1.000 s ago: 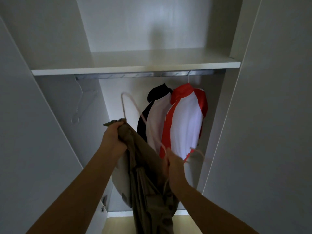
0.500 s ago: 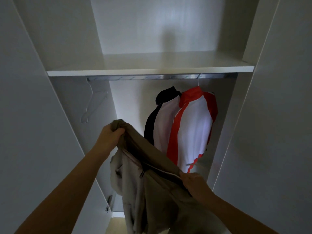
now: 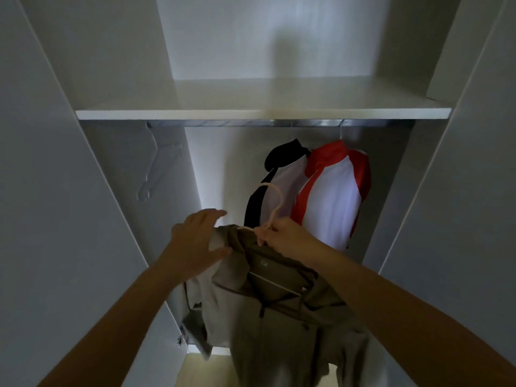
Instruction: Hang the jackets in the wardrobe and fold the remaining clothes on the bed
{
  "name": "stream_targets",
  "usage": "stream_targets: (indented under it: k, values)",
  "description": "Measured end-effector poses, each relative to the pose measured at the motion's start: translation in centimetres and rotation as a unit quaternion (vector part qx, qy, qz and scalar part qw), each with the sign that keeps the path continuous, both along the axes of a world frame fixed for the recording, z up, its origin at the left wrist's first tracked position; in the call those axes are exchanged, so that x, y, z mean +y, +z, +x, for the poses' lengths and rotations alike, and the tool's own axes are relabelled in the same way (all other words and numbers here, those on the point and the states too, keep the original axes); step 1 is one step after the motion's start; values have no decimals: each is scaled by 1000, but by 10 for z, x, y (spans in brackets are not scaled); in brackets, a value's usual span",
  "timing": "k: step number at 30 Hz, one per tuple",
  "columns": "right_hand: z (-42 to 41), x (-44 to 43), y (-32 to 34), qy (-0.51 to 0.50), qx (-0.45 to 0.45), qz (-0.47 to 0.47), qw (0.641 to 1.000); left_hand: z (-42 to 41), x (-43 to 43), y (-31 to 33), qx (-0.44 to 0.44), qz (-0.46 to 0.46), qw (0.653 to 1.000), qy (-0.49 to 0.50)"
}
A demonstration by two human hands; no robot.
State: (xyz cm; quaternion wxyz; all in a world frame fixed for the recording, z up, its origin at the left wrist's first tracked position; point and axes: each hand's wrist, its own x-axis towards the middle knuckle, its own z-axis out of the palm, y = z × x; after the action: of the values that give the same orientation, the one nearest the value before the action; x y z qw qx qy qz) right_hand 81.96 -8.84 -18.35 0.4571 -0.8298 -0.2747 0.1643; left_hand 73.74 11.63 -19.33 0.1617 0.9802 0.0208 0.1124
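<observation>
An olive-brown jacket [image 3: 273, 311] hangs on a pale hanger [image 3: 275, 203] in front of the open wardrobe. My right hand [image 3: 284, 237] pinches the hanger at the base of its hook, above the collar. My left hand [image 3: 199, 241] lies with straight fingers on the jacket's left shoulder. The hanger's hook points up, well below the metal rail [image 3: 251, 123]. On the rail's right part hang a red-and-white jacket [image 3: 335, 196] and a black-and-white jacket [image 3: 279, 185].
A bare white hanger [image 3: 156, 163] hangs at the rail's left end against the side wall. A white shelf [image 3: 262, 113] spans the wardrobe above the rail. Open doors stand at both sides [image 3: 42, 219], [image 3: 460, 219]. Light floor shows below [image 3: 206, 370].
The hanger is now inside the jacket with its hook out at the collar. My right hand rose from the hem to the hook's base. My left hand let go and flattened on the shoulder.
</observation>
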Motion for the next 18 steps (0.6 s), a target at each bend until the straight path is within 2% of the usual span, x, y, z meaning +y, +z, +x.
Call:
stream_targets:
  k: [1,2,4,7,9,10,11,12,13,15,18]
  values:
    - [3,8,3,4,9,-1,1000,6,-2,-4,9,46,999,-28]
    - [8,15,5,9,15,1,1000,15,-2,-7,18,46,998,-33]
    - [20,29,6,29,36,-1,999,32,4,-11,-5,3,1000,-14]
    - [48,45,5,66,132,14,989,57,26,-19,-31,5,999,-6]
    - [77,51,0,34,139,32,989,74,47,-26,-58,-21,998,-24]
    - [93,54,-4,4,102,38,994,82,56,-29,-83,-38,995,-37]
    - [111,56,-11,-13,26,36,999,92,65,-33,-111,-42,992,-48]
    - [131,59,-19,-10,-73,10,997,102,74,-36,-133,-33,989,-60]
    - [150,64,-26,20,-172,-56,983,113,82,-42,-151,-28,985,-77]
    - [188,82,-38,83,-305,-237,919,139,97,-52,-166,-31,979,-118]
    - [222,104,-46,107,-394,-398,822,181,116,-63,-199,-49,965,-162]
